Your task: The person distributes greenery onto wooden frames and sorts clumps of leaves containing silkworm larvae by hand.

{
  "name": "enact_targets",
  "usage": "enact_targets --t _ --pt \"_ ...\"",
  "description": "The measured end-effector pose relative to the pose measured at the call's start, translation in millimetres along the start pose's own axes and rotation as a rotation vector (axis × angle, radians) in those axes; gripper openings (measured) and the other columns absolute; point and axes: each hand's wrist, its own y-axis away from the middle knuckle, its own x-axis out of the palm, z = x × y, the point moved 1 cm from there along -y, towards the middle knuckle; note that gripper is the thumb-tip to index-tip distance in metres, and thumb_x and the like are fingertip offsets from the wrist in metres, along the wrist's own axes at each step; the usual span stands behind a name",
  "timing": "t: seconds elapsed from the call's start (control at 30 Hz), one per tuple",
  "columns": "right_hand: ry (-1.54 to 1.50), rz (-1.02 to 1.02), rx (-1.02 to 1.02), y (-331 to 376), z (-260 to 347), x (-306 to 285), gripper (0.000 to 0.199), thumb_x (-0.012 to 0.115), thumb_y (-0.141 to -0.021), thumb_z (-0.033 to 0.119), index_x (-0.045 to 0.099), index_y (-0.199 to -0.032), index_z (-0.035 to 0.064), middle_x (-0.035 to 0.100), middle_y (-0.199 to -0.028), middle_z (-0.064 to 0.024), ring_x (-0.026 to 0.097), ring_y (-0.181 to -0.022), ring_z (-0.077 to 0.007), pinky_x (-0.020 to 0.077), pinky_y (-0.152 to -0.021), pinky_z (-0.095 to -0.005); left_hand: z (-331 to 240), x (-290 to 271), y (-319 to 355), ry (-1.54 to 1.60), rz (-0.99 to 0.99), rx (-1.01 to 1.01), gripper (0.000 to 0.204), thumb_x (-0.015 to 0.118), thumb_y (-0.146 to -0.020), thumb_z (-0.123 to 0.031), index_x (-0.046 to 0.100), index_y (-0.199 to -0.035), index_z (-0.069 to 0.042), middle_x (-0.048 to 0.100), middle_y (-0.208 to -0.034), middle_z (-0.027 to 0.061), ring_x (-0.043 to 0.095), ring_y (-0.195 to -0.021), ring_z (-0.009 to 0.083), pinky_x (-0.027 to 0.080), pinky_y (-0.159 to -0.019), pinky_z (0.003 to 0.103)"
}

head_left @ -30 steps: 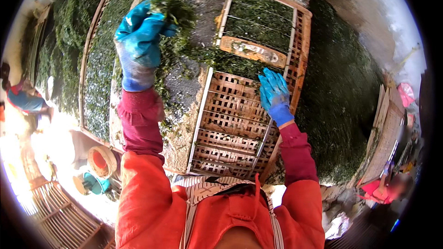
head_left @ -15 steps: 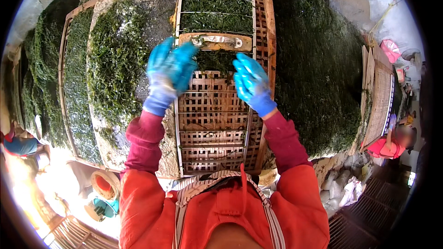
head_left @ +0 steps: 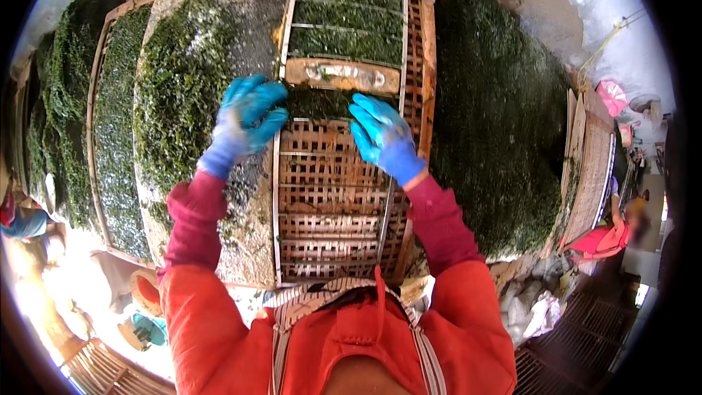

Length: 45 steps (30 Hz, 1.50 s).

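Note:
My left hand [head_left: 247,115], in a blue coated glove, hovers with spread fingers at the left edge of a metal-barred frame [head_left: 276,175], beside loose dark green leafy shreds [head_left: 191,73]. My right hand [head_left: 382,130], gloved alike, has its fingers stretched out over a strip of the same greenery [head_left: 322,102] inside the frame. Neither hand visibly holds anything. The frame lies on a woven slatted tray [head_left: 333,183]. Just beyond my hands, a wooden block with a metal handle [head_left: 344,73] lies across it. Flat green layers [head_left: 347,14] fill the frame's far sections; the near ones show bare weave.
A large dark green mass [head_left: 497,117] spreads to the right, with stacked woven trays [head_left: 594,183] past it. Another green-covered tray [head_left: 117,124] lies left. People in red and in blue are at the far sides. White bags [head_left: 537,314] lie at lower right.
My left hand has moved left, off the strip of greenery to the frame's edge, and its fingers have spread. My right hand has shifted slightly left over the strip.

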Motion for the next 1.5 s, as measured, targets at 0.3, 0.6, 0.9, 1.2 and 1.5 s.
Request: enact_targets --t 0.3,0.6,0.9,1.2,1.5 --pt "0.219 0.316 -0.098 -50 37 89 0.031 0.059 -0.097 0.029 0.071 -0.120 0.0124 0.064 -0.138 -0.0114 0.056 -0.132 -0.0307 0.0377 -0.117 -0.0466 -20 -11 -55 -0.432 0.285 -0.119 0.048 0.078 -0.086 -0.029 0.066 -0.132 -0.023 0.043 -0.161 0.0048 0.018 -0.157 0.0358 0.007 -0.129 0.052" --pt "-0.104 -0.152 -0.086 -37 28 41 0.019 0.072 -0.087 0.011 0.074 -0.106 0.0050 0.072 -0.120 -0.0138 0.076 -0.088 -0.0245 0.0642 -0.075 -0.0354 -53 -36 -52 1.003 -0.434 -0.023 0.042 0.062 -0.102 -0.010 0.058 -0.143 0.001 0.055 -0.150 0.0135 0.053 -0.133 0.0173 0.040 -0.113 0.032" --pt "-0.503 0.210 0.169 -33 20 100 0.042 0.059 -0.099 0.023 0.060 -0.137 0.0064 0.050 -0.154 -0.0148 0.053 -0.137 -0.0266 0.0440 -0.114 -0.0413 -30 64 33 0.246 -0.945 -0.290 0.044 0.055 -0.106 -0.012 0.051 -0.148 0.003 0.061 -0.138 0.0113 0.061 -0.112 0.0165 0.047 -0.100 0.030" --pt "0.113 -0.040 -0.095 -88 41 94 0.031 0.083 -0.074 0.024 0.073 -0.100 0.0110 0.058 -0.144 -0.0125 0.043 -0.143 -0.0390 0.0311 -0.121 -0.0570 -26 84 39 -0.118 -0.821 -0.394 0.050 0.058 -0.101 -0.021 0.049 -0.147 -0.004 0.055 -0.146 0.0180 0.046 -0.138 0.0421 0.027 -0.120 0.056" --pt "0.179 -0.204 0.047 -45 22 8 0.023 0.074 -0.084 0.011 0.075 -0.107 0.0130 0.065 -0.133 -0.0100 0.062 -0.120 -0.0336 0.0531 -0.102 -0.0499 -29 80 43 -0.069 -0.837 -0.383 0.048 0.057 -0.101 -0.015 0.051 -0.146 -0.002 0.057 -0.144 0.0174 0.047 -0.137 0.0414 0.032 -0.118 0.052"
